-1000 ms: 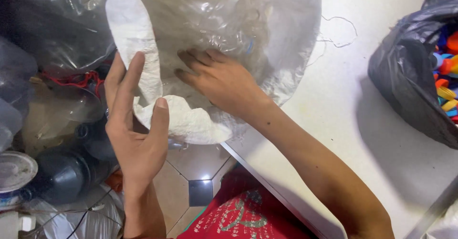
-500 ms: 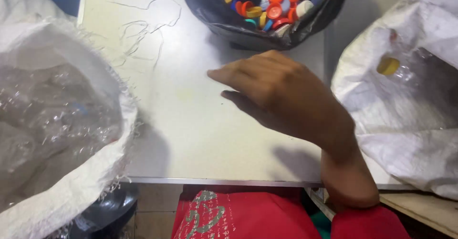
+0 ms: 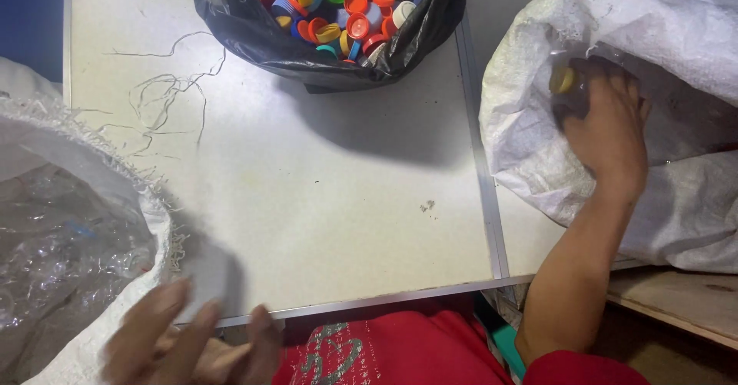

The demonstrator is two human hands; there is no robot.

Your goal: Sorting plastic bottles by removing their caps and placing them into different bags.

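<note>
My right hand (image 3: 607, 127) is inside the mouth of the white woven sack (image 3: 676, 200) on the right, fingers curled over a clear plastic bottle (image 3: 573, 93) with a yellow cap (image 3: 563, 81); the grip looks closed around the bottle's shoulder, though the sack's folds hide part of it. My left hand (image 3: 192, 343) hangs low at the near edge of the table (image 3: 323, 193), blurred, fingers loosely spread and holding nothing, just beside the other white sack (image 3: 84, 262) full of clear crushed plastic. To do this well, I judge I should hold the bottle by its neck rather than its soft body, so it does not slip or crumple, and lift it free of the sack's rim without dragging the fabric along. The black bag (image 3: 231, 23) of coloured caps (image 3: 346, 8) sits at the far side of the table, well apart from both hands, with loose threads (image 3: 165, 96) lying on the bare surface between.
</note>
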